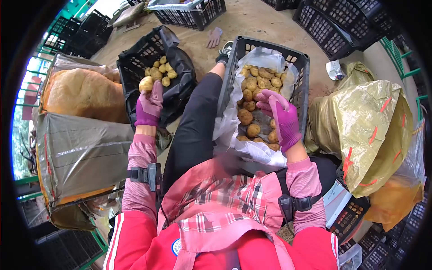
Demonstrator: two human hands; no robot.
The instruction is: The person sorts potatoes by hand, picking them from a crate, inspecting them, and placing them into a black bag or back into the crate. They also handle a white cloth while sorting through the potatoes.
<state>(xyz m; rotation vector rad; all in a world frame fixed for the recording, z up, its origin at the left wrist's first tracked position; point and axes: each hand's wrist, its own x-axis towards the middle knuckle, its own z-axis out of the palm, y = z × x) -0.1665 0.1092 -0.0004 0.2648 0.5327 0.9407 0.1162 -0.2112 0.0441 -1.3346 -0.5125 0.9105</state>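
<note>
The crate is black mesh with a white liner; its potatoes are tan-yellow, flecked brown. Above it the right hand wears a magenta-purple glove. Left of the crate, the left hand is gloved the same colour against one pale yellow potato. Nearer than the crate are pink sleeves, a red jacket with white stripes, and a pink-and-white plaid apron. Right of the crate, a sack is olive-gold, streaked orange-red.

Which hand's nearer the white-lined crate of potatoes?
Right. The right hand is directly over the white-lined crate; the left hand is away to its left, holding a potato above the black-lined crate.
</note>
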